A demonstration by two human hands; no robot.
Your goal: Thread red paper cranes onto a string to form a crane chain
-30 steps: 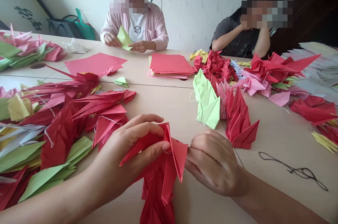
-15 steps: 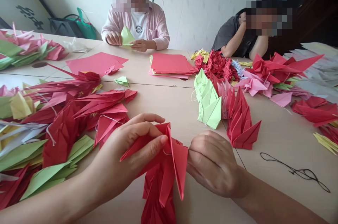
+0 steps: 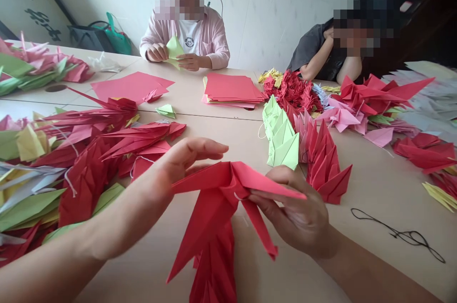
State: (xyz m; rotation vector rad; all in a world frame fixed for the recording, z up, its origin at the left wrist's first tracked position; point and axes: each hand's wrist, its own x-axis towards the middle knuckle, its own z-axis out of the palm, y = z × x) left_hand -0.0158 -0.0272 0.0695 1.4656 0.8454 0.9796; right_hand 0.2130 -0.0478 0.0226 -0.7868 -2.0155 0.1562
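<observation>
A red folded paper crane (image 3: 214, 207) is raised above the table in front of me, its wings and long points spread apart. A bit of white string shows at its middle. My right hand (image 3: 303, 222) pinches the crane from the right side, partly behind one point. On the other side my left hand (image 3: 174, 165) has its fingers stretched out over the left part of the crane, with its thumb hidden. Directly below the crane stands a stack of red folded paper (image 3: 214, 269); I cannot tell whether the two are joined.
Piled red cranes (image 3: 85, 174) lie at left. Green folded papers (image 3: 283, 143) and red ones (image 3: 326, 165) stand right of centre. A black cord (image 3: 407, 236) lies at right. Red sheets (image 3: 232, 87) are stacked farther back. Two people sit opposite; one holds green paper (image 3: 174, 49).
The red crane has turned and its parts have spread outward. My left fingers have come off their pinch and straightened. My right hand has shifted slightly and turned, with its thumb now showing.
</observation>
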